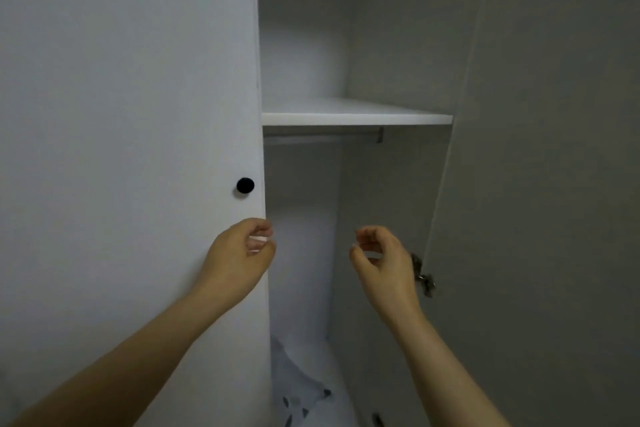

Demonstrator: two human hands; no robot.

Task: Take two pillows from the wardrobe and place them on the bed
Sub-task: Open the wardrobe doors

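Observation:
A white wardrobe stands in front of me with its right door (540,184) swung open and its left door (121,114) closed. At the bottom of the open compartment lies a white pillow with dark leaf marks (298,388), partly hidden behind the left door. My left hand (239,256) hovers at the edge of the closed door, fingers loosely curled, holding nothing. My right hand (381,260) is raised inside the opening, fingers curled and apart, also holding nothing. No second pillow is visible.
A white shelf (356,116) spans the opening at head height, with a hanging rail (322,132) just under it. A black round knob (245,185) sits on the closed door above my left hand. A metal hinge (424,276) is on the open door beside my right hand.

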